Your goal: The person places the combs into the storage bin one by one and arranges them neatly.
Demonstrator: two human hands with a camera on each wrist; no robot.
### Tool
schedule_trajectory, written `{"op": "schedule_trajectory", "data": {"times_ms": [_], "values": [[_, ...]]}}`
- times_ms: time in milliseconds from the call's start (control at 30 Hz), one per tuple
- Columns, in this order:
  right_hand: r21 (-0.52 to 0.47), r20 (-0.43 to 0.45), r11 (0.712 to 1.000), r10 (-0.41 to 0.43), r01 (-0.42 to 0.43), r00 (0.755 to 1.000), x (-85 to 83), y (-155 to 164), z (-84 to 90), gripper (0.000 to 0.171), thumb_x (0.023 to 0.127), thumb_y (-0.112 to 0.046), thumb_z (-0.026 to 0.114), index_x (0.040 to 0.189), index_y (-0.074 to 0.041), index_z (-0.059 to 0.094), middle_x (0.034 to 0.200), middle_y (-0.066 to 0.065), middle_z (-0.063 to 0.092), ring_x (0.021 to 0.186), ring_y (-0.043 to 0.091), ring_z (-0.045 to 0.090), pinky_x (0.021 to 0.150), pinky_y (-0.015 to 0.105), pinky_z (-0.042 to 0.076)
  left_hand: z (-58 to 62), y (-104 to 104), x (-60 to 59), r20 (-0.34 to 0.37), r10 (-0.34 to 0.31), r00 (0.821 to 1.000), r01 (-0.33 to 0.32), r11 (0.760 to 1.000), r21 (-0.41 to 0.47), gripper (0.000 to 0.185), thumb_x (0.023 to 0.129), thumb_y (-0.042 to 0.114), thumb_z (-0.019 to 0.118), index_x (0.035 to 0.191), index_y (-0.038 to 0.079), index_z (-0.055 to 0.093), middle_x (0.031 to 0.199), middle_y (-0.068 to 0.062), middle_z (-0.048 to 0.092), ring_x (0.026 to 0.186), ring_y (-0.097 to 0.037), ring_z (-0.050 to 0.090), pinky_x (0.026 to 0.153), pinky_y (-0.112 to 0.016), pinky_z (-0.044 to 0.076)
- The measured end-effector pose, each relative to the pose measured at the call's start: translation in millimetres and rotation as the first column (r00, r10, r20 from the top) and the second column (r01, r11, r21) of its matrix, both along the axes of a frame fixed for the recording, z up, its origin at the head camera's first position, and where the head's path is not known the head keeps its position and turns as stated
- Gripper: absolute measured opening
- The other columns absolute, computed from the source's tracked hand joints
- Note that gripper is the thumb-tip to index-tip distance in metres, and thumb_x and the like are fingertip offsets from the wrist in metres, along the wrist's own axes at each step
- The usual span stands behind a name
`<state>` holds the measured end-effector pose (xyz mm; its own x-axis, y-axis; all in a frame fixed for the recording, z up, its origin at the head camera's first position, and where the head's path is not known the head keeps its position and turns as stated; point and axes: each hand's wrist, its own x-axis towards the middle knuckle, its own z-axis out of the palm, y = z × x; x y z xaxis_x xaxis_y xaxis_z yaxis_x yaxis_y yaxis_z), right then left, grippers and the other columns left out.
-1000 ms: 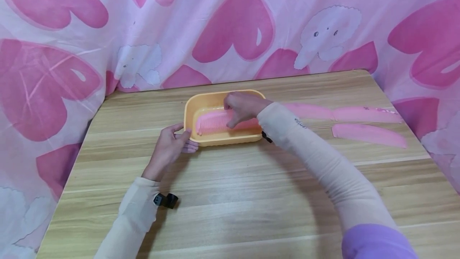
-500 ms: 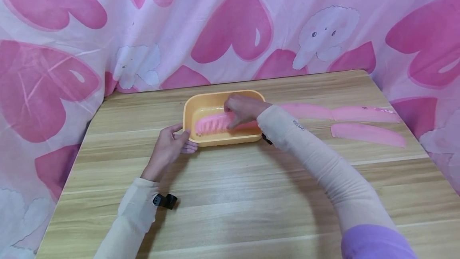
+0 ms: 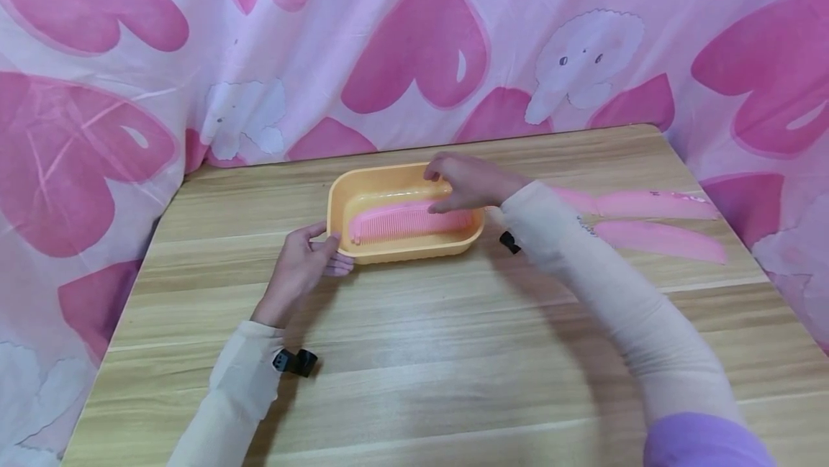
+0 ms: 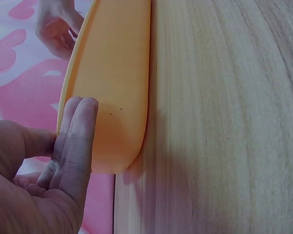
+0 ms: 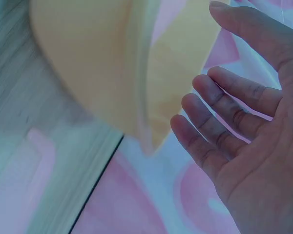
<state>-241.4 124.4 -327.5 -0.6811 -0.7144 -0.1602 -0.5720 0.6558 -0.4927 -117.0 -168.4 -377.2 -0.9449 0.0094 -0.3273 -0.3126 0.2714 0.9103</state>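
left hand (image 3: 304, 265) pinches orange plastic tray (image 3: 363, 255) corner; right hand (image 3: 469, 183) hovers spread over pink plastic comb (image 3: 408, 223). comb likely light, stiff, slick: grip the spine.

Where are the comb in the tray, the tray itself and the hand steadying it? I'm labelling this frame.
pink comb (image 3: 408, 223), head view, middle of its teeth.
orange tray (image 3: 414, 252), head view, near outer wall.
left hand (image 3: 303, 270), head view, back of the hand.

Bright even light, blurred right-wrist view.
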Motion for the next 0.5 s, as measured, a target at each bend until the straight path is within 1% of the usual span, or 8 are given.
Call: {"op": "schedule_trajectory", "data": {"times_ms": [167, 267, 400, 500], "values": [[0.005, -0.034, 0.999, -0.032, 0.032, 0.999, 1.7, 24, 7.5, 0.063, 0.085, -0.027, 0.083, 0.131, 0.007, 0.059, 0.130, 0.019, 0.059, 0.120, 0.034, 0.057, 0.105, 0.045, 0.050, 0.4, 0, 0.2, -0.004, -0.005, 1.000, 0.005, 1.000, 0.004, 0.049, 0.108, 0.014, 0.048, 0.152, -0.003, 0.038, 0.089, -0.019, 0.075, 0.079, -0.026, 0.076, 0.075, -0.037, 0.065], [0.000, -0.036, 0.998, -0.056, 0.056, 0.998, 2.4, 40, 12.0, 0.063, 0.085, -0.026, 0.084, 0.131, 0.008, 0.059, 0.129, 0.020, 0.059, 0.120, 0.034, 0.056, 0.105, 0.046, 0.050, 0.8, 1, 0.1, 0.005, -0.001, 1.000, 0.001, 1.000, 0.000, 0.048, 0.108, 0.015, 0.048, 0.152, -0.002, 0.039, 0.090, -0.019, 0.075, 0.079, -0.026, 0.076, 0.075, -0.036, 0.065], [-0.017, -0.031, 0.995, -0.095, 0.094, 0.995, 2.9, 61, 15.3, 0.062, 0.084, -0.023, 0.085, 0.130, 0.009, 0.060, 0.128, 0.020, 0.058, 0.119, 0.036, 0.056, 0.103, 0.049, 0.051, 1.3, 1, 0.3, 0.014, 0.004, 1.000, -0.004, 1.000, -0.006, 0.048, 0.108, 0.016, 0.048, 0.152, -0.001, 0.040, 0.091, -0.019, 0.075, 0.079, -0.024, 0.076, 0.075, -0.035, 0.065], [-0.014, -0.047, 0.993, -0.122, 0.121, 0.991, 3.1, 77, 15.7, 0.062, 0.083, -0.024, 0.085, 0.130, 0.009, 0.060, 0.127, 0.021, 0.059, 0.118, 0.037, 0.056, 0.101, 0.050, 0.051, 1.2, 1, 0.4, 0.014, 0.000, 1.000, 0.000, 1.000, -0.003, 0.048, 0.108, 0.016, 0.048, 0.152, -0.001, 0.039, 0.091, -0.020, 0.075, 0.079, -0.026, 0.076, 0.075, -0.036, 0.065]]}}
